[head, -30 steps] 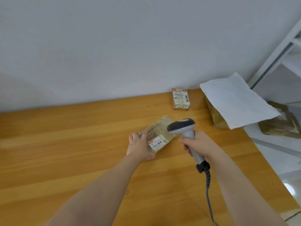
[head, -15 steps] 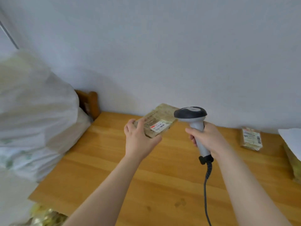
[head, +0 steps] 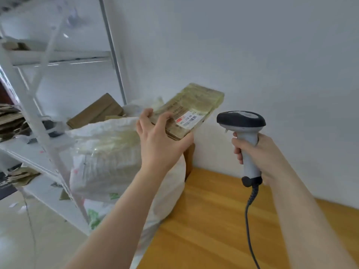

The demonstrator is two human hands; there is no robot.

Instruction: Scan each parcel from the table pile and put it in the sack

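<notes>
- Parcel (head: pixel 198 100), a flat packet wrapped in clear film with its barcode label (head: pixel 191 119) facing up, is held in the air just above the open top of the sack (head: pixel 108 152), off the left end of the desk (head: pixel 213 220).
- A second ago it lay flat on the desk under the scanner's nose. It has since been lifted and carried left to the sack.
- Left hand (head: pixel 161 140) grips the parcel's near end, fingers curled over the top and thumb along the side edge.
- Right hand (head: pixel 260 152) is wrapped round the handle of the scanner (head: pixel 242 129), held upright just beside the parcel. Its cable (head: pixel 250 220) hangs down over the desk.
- Judging by that move, the scan of this parcel is likely finished, and what remains is to release it into the sack.
- A white shelf rack (head: pixel 35 113) with cardboard (head: pixel 97 111) stands behind the sack.
</notes>
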